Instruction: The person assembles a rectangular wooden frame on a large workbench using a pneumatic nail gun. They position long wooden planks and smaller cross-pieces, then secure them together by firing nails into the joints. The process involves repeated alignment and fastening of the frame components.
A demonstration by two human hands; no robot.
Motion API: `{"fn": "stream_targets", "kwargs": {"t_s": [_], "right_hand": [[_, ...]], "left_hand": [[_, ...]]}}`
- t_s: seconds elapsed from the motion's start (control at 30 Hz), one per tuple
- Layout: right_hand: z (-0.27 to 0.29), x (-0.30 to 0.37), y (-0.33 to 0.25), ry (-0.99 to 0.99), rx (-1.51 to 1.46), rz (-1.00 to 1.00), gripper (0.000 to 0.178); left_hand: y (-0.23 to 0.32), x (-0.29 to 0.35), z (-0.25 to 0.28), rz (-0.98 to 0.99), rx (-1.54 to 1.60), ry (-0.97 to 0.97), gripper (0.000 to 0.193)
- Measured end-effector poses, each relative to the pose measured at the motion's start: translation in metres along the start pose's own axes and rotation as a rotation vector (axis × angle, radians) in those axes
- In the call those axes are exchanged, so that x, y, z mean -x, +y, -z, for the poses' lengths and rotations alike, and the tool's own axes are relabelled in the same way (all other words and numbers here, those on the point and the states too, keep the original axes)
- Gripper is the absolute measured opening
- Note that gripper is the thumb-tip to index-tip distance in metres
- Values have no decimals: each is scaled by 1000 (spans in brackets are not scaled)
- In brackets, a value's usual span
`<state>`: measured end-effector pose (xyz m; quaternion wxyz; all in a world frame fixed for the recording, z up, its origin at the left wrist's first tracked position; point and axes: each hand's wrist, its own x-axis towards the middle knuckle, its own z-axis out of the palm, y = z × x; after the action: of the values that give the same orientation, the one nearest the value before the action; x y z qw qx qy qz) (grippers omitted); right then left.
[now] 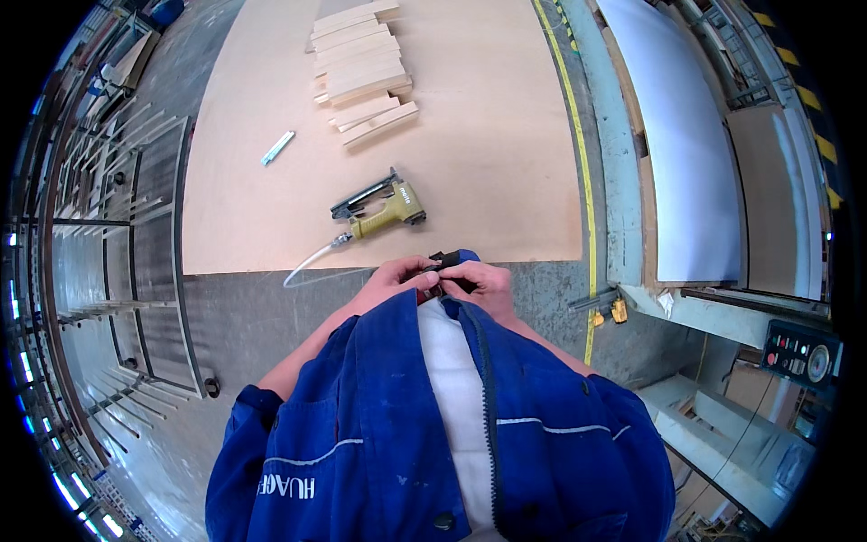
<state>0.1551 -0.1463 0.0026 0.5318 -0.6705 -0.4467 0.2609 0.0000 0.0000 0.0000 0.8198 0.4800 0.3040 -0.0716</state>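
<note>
My left hand (pixel 399 276) and my right hand (pixel 485 285) are close together in front of my body, at the bottom opening of my blue jacket (pixel 388 397). Both have fingers bent and pinched around something small and dark, mostly hidden by the fingers. A black and blue shape (pixel 457 259) shows just beyond them; its kind is unclear. Past my hands, a yellow-green pneumatic staple gun (pixel 388 212) lies on its side on a large tan board (pixel 488 172), a pale air hose (pixel 312 260) joined to its handle. Neither hand touches it.
Light wooden strips (pixel 366 72) lie piled on the board's far half. A silvery strip of staples (pixel 277 147) rests left of them. At left stands a metal rack (pixel 185 271); at right, a machine frame with white sheets (pixel 682 154) and a control box (pixel 802 355).
</note>
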Motion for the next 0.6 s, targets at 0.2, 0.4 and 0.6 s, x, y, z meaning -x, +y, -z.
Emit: {"fn": "stream_targets", "kwargs": {"t_s": [0.2, 0.4, 0.6], "right_hand": [[-3, 0, 3, 8, -20, 35, 16], [0, -1, 4, -11, -29, 15, 16], [-2, 6, 4, -12, -54, -138, 16]], "left_hand": [[5, 8, -5, 1, 164, 86, 33], [-3, 2, -1, -57, 157, 45, 32], [-1, 6, -4, -97, 109, 70, 37]]}}
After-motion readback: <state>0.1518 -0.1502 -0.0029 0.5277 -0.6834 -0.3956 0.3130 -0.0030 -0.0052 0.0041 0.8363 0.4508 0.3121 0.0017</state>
